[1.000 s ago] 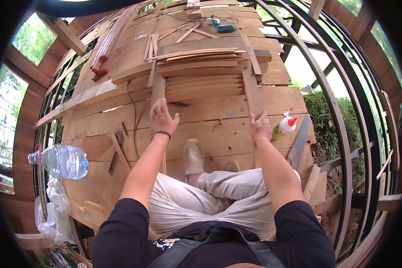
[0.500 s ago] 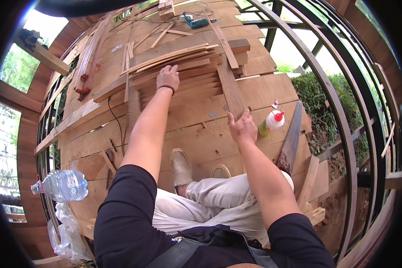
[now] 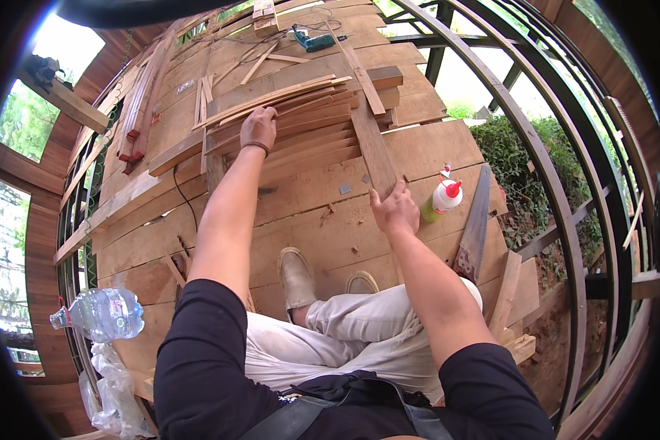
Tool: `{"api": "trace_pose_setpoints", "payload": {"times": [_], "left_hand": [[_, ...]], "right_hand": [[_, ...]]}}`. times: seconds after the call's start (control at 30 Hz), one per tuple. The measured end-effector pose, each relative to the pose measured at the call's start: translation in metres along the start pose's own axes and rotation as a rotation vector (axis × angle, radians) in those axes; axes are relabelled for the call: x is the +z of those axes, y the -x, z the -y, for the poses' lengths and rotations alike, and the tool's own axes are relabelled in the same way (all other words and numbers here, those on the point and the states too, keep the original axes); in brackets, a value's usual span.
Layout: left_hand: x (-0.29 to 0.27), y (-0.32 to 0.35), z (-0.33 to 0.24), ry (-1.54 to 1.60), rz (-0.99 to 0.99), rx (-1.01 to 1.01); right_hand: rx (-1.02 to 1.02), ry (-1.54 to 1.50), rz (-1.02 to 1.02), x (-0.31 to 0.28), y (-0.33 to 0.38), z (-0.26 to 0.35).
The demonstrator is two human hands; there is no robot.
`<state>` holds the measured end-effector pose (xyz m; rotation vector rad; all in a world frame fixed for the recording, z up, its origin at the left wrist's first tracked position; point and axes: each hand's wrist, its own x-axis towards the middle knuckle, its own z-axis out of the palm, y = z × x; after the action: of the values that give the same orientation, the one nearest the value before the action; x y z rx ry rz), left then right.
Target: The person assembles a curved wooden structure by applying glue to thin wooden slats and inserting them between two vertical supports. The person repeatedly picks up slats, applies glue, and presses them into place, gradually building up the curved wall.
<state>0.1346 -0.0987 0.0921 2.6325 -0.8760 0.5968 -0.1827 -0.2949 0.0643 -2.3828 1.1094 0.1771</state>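
A louvred wooden frame lies on the plank deck before me, with several thin wooden slats [image 3: 312,147] set across between two side boards. My left hand [image 3: 259,128] is closed over a slat toward the left end of the row, its fingertips hidden behind the wood. The upper slats fan out unevenly there. My right hand [image 3: 397,210] grips the near end of the right side board [image 3: 376,150], thumb on its left and fingers on its right. Just right of that hand stands a white glue bottle [image 3: 447,196] with a red cap.
A handsaw [image 3: 474,227] lies near the deck's right edge, beyond which are metal rails [image 3: 517,125] and a drop to plants. A green power drill [image 3: 315,40] and offcuts lie at the far side. A large water bottle [image 3: 106,314] is at left.
My left hand has moved left along the slats and its fingers have closed more. The slats near it now sit at a different slant. My right hand stays on the side board.
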Motion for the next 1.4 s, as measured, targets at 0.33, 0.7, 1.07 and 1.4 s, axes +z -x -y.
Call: {"api": "trace_pose_setpoints", "payload": {"times": [0.33,0.7,1.07,1.4], "left_hand": [[-0.215,0.092,-0.073,0.848,-0.523,-0.4],[-0.221,0.279,-0.07,1.635,-0.357,-0.779],[-0.225,0.301,-0.059,2.379,-0.344,-0.756],[-0.248,0.3,0.004,2.176,-0.555,-0.858]], "right_hand": [[-0.047,0.031,-0.165,0.021,-0.008,-0.017],[-0.744,-0.4,-0.05,0.0,0.042,0.04],[-0.604,-0.979,0.98,0.054,0.288,0.005],[-0.38,-0.819,1.202,0.011,0.284,-0.001]]}}
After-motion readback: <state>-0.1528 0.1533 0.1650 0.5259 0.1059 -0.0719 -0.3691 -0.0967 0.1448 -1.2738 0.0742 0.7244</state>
